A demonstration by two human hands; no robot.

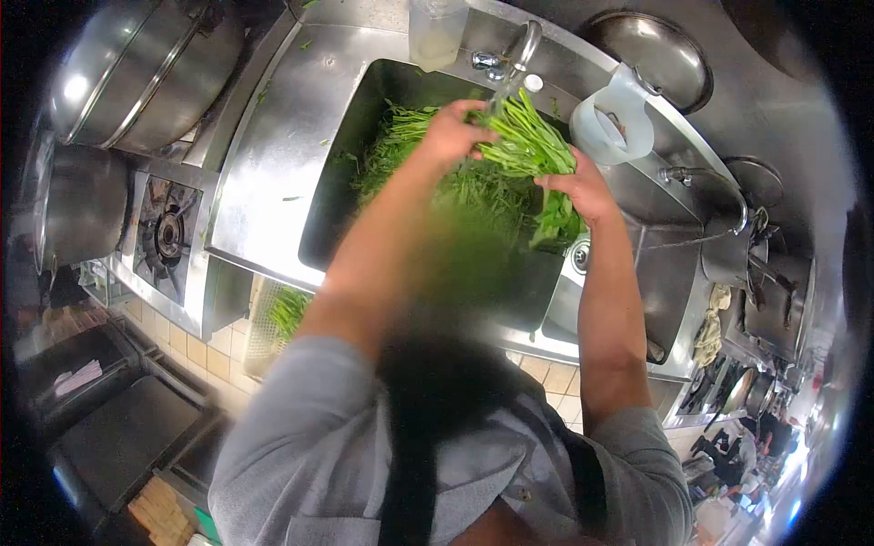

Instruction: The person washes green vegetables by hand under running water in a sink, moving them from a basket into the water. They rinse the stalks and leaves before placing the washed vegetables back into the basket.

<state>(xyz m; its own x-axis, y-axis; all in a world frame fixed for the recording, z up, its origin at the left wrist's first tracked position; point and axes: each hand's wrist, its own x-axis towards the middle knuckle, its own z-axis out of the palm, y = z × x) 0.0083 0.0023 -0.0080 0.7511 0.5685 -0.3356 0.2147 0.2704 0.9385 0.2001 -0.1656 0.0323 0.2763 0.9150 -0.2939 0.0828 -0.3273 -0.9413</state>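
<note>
My right hand is closed around a bunch of leafy green stems, its thumb across the stalks. The stem ends point up under the tap, where water runs onto them. Leaves hang below the hand. At the left side of the bunch is my left hand, its fingers apart and close to the stems; whether it touches them is hard to tell. More loose greens lie in the dark sink basin below both hands. A green blur covers part of the basin.
A clear container stands behind the sink, and a white plastic jug sits right of the tap. A second basin lies to the right. Left are a gas burner and large pots. A basket of greens is below the counter.
</note>
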